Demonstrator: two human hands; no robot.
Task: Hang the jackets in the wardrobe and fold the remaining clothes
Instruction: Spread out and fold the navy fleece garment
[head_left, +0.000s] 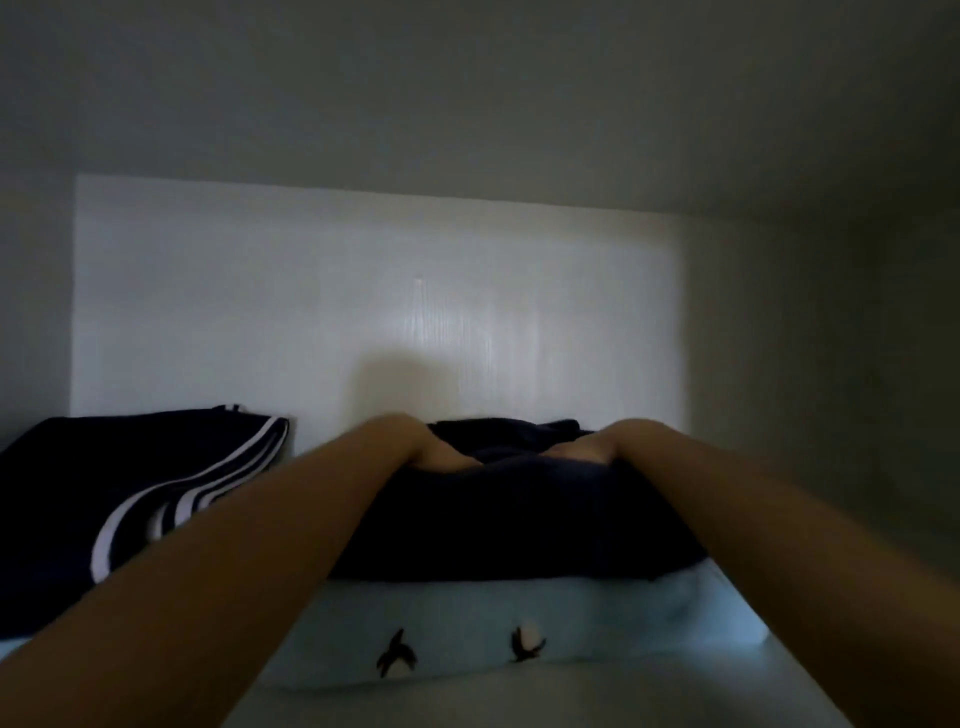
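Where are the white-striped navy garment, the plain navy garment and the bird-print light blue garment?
White-striped navy garment (208, 488): head view, its striped part.
Plain navy garment (509, 525): head view, front fold between the arms.
Bird-print light blue garment (467, 613): head view, front face above prints.

Under the fingers (449, 460): navy garment (519, 525), matt soft cloth, on pale-blue printed fabric (467, 618), smooth, matt. Left of the fingers: striped garment (104, 467), dark cloth, slightly smoother look. Beyond the fingers: white back panel (260, 312), faint vertical grain, low sheen, wood-effect laminate by the look.
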